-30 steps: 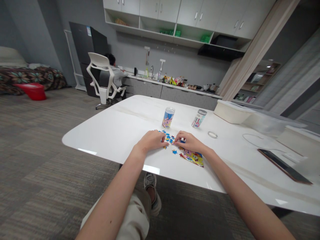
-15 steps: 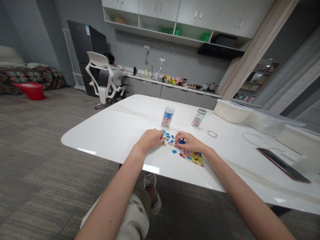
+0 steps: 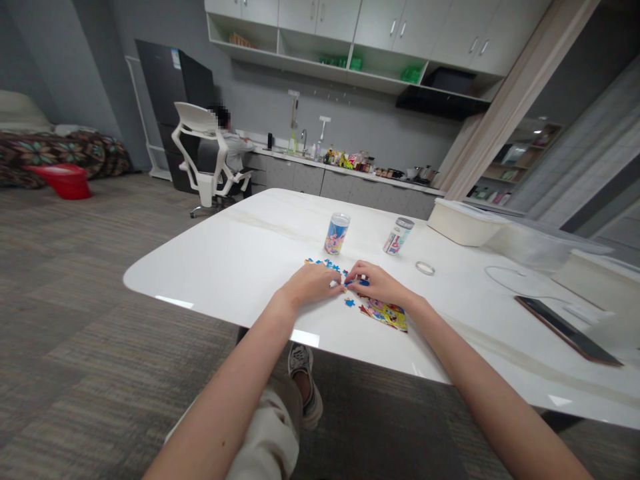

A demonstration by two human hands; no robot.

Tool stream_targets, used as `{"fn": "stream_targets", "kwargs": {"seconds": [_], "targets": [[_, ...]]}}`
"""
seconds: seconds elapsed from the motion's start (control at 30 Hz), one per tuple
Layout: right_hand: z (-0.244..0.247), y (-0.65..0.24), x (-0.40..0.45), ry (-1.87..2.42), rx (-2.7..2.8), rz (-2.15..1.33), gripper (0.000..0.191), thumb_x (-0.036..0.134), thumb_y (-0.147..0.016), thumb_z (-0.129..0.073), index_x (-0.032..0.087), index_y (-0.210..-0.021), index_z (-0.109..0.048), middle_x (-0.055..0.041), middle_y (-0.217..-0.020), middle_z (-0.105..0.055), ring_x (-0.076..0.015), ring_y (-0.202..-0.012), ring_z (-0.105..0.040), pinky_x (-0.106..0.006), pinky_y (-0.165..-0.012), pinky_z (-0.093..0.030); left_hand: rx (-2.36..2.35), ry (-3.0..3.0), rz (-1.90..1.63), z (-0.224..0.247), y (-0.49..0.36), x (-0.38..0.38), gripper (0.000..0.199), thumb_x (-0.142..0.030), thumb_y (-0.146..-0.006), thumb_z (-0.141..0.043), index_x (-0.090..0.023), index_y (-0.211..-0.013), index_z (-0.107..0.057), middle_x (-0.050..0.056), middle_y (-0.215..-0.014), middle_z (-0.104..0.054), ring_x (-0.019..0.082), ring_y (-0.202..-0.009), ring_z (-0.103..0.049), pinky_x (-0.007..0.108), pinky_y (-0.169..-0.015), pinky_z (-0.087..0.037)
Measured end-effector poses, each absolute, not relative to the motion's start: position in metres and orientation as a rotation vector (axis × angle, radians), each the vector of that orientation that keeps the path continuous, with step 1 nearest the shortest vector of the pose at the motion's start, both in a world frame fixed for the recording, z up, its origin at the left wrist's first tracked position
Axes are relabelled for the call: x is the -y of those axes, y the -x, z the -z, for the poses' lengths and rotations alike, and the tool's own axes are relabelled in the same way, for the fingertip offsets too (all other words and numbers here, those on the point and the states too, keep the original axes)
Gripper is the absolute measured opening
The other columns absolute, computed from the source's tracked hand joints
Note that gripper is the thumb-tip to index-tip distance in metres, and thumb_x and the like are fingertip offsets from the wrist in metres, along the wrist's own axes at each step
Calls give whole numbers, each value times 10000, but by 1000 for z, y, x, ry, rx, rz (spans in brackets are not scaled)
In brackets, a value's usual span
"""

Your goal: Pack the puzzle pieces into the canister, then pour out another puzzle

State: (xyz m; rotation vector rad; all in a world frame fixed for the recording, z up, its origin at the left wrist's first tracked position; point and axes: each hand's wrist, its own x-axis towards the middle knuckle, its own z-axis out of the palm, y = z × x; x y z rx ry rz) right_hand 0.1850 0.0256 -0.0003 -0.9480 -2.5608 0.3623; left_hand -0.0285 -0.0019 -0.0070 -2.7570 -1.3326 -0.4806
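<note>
Fingertips almost meeting, my two hands are over jigsaw pieces on the white table (image 3: pixel 235 257). My right hand (image 3: pixel 380 283) pinches a small blue puzzle piece (image 3: pixel 349 283). My left hand (image 3: pixel 313 285) has its thumb and fingers drawn together close to that piece; what they hold is too small to make out. Several loose puzzle pieces (image 3: pixel 327 264) show beyond the left hand. A single blue piece (image 3: pixel 349 303) lies nearer me. Under and beside my right wrist is a partly joined cartoon puzzle (image 3: pixel 387 313), its far part covered by the hand.
A clear-topped picture can (image 3: pixel 337 235) and a second can (image 3: pixel 399 237) stand behind the hands. A ring-shaped lid (image 3: pixel 425 268) lies to the right. Further right are a tablet (image 3: pixel 565 330), a cable and white bins (image 3: pixel 465 223). A person sits in a white chair (image 3: pixel 205 157) at the back.
My left hand has moved right, up to the right fingertips, uncovering loose pieces on its far side. My right hand has shifted slightly left, and a blue piece now shows at its fingertips.
</note>
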Motion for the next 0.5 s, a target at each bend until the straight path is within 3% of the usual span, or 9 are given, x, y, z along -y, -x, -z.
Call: {"fn": "stream_targets", "kwargs": {"seconds": [0.17, 0.27, 0.5], "targets": [[3, -187, -29, 1001, 2519, -343, 105, 290, -829, -650, 194, -852, -685, -45, -935, -587, -164, -861, -585, -310, -822, -471, 1440, 2662, 474, 6, 27, 3, 256, -361, -904, -518, -205, -1027, -679, 89, -868, -725, 255, -856, -686, 344, -759, -487], [5, -188, -30, 979, 2499, -370, 104, 280, -820, -659, 182, -856, -654, -35, -907, -606, -153, -829, -578, -294, -795, -469, 1677, 2457, 505, 2, 29, 5, 300, -326, -943, -434, -159, -1098, -629, 134, -902, -712, 282, -864, -687, 362, -736, -500], [8, -189, -33, 918, 2490, -439, 111, 256, -852, -614, 192, -922, -671, -39, -919, -633, -148, -827, -597, -284, -791, -484, 2206, 2090, 396, 2, 47, 1, 317, -89, -903, -357, -116, -1030, -645, 175, -939, -691, 288, -933, -683, 352, -750, -515]]}}
